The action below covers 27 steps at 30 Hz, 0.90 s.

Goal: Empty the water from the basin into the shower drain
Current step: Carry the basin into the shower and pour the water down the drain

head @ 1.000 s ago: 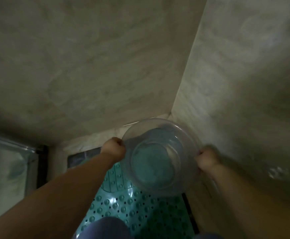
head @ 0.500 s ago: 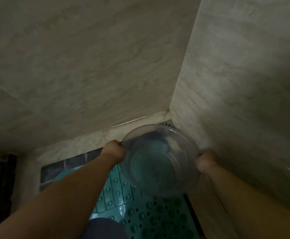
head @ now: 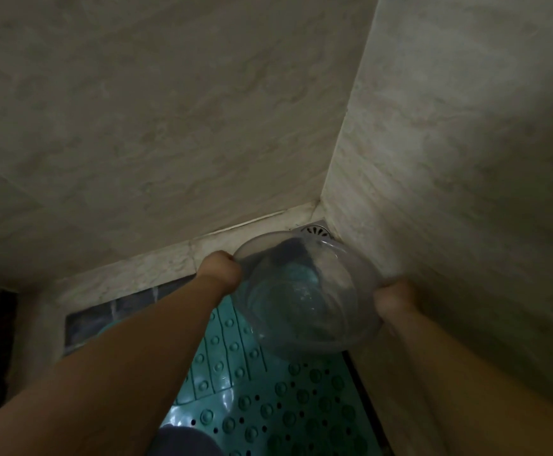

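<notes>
A clear round plastic basin (head: 304, 297) with water in it hangs low over the shower floor, tilted with its far rim down toward the corner. My left hand (head: 220, 268) grips its left rim and my right hand (head: 395, 299) grips its right rim. A square metal shower drain (head: 316, 229) sits in the floor corner, just beyond the basin's far rim and partly hidden by it.
Two beige marbled walls meet at the corner (head: 321, 199), close on the right side. A teal anti-slip mat (head: 268, 390) with bumps and holes covers the floor below the basin. Dark tiles (head: 110, 311) border the mat on the left.
The basin has moved forward and lower toward the corner and tipped away from me. The drain has come into sight beyond its rim.
</notes>
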Each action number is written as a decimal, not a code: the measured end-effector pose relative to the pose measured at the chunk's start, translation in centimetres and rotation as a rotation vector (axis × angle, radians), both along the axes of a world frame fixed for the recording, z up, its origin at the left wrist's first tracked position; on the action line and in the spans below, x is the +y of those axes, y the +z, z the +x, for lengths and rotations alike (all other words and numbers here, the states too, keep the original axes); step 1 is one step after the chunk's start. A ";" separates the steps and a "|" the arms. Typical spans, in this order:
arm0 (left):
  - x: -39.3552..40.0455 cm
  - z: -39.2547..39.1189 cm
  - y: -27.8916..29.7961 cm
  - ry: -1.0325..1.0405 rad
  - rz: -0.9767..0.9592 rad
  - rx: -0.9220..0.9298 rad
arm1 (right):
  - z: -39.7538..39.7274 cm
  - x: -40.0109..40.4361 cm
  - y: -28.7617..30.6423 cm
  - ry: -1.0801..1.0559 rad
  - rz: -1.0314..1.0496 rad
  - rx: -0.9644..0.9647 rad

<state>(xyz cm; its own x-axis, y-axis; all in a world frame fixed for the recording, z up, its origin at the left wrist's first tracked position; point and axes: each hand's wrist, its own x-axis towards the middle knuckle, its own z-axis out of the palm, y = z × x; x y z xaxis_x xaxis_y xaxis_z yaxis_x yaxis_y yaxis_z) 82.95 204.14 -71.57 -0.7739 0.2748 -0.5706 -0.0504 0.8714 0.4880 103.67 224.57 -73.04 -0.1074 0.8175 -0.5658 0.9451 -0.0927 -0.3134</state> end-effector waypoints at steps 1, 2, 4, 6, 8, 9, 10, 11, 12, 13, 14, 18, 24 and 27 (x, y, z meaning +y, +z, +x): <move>0.2 -0.1 0.0 0.006 0.009 0.009 | -0.1 0.1 0.1 0.008 0.007 -0.011; 0.2 -0.1 0.0 0.012 0.015 0.014 | -0.1 0.2 0.2 0.011 0.015 -0.016; 0.3 -0.1 -0.1 0.018 0.025 0.009 | -0.2 0.3 0.3 0.017 0.020 -0.026; 0.4 0.0 -0.1 0.035 0.048 0.013 | -0.2 0.4 0.5 0.042 0.035 -0.038; 0.5 0.0 -0.1 0.071 0.090 0.021 | -0.3 0.3 0.7 0.053 0.064 -0.034; 0.5 0.0 0.0 0.084 0.105 0.025 | -0.4 0.3 0.8 0.050 0.068 -0.029; 0.4 0.1 0.0 0.091 0.112 0.030 | -0.4 0.3 0.9 0.044 0.068 -0.020; 0.3 0.1 0.0 0.097 0.116 0.032 | -0.5 0.3 0.9 0.034 0.065 -0.013; 0.2 0.2 0.1 0.105 0.121 0.033 | -0.5 0.3 1.0 0.024 0.065 -0.006; 0.2 0.3 0.1 0.117 0.132 0.034 | -0.5 0.2 1.1 0.021 0.067 -0.004; 0.2 0.3 0.1 0.132 0.148 0.037 | -0.6 0.2 1.1 0.021 0.070 0.000; 0.4 0.2 0.4 0.170 0.178 0.055 | -0.7 0.0 1.4 -0.005 0.071 0.039; 0.2 0.2 0.7 0.190 0.204 0.028 | -0.8 -0.3 1.6 -0.058 0.060 0.105; 0.3 0.3 0.7 0.210 0.227 0.018 | -0.8 -0.5 1.8 -0.064 0.039 0.141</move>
